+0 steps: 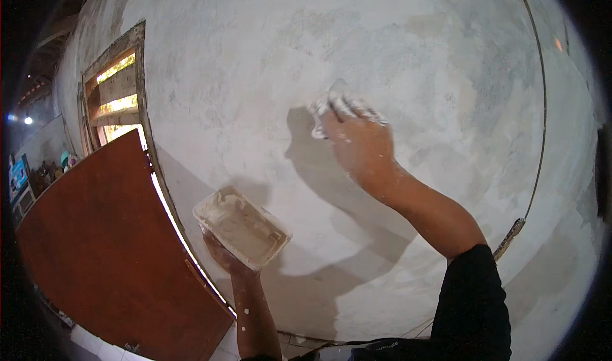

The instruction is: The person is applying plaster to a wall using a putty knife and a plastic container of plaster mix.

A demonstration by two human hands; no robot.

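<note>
On the left, my left hand (220,251) supports a whitish rectangular plastic tub (278,249) from below and the side. The tub is tilted so its inside shows, with pale putty-like paste (241,226) smeared over its bottom and walls. My right hand (359,141) is up against the grey-white plastered wall (236,100), its fingers bent over a crumpled white cloth (319,122). White paste seems to coat the cloth and fingers, and motion blurs them somewhat. Splashes of white dot both forearms.
A reddish-brown door panel (108,246) stands at the left, below a wooden-framed opening (118,93) with slats. A dark cable (543,93) runs down the wall at right to a piece of wood (510,238). Pale floor tiles (95,345) show at lower left.
</note>
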